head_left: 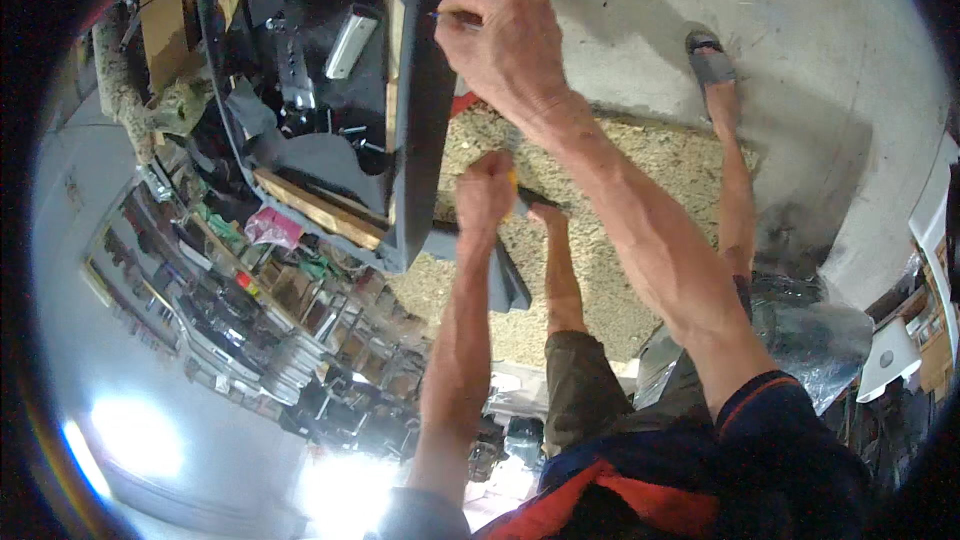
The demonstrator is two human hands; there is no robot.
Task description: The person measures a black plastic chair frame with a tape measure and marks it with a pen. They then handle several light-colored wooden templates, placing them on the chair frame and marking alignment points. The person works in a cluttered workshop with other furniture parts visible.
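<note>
A large piece of furniture with grey upholstery (425,140) over a wooden frame stands tilted at the left, its hollow side facing me. Beside its upper right edge is my right hand (510,45), closed in a pinch; a small dark tip shows past its fingers, too small to name. Lower down, my left hand (483,190) is wrapped round a slim yellow-sided tool (514,192), whose kind I cannot make out. Inside the frame show a pale metal bar (353,44), a dark slotted bracket (293,65) and a wooden rail (320,208).
Under the work lies a speckled tan foam-like slab (620,210), with a grey padded piece (490,275) on it. Shelves crowded with parts (300,310) run along the left. A clear plastic-wrapped bundle (810,335) stands right of my legs, on the concrete floor (800,60).
</note>
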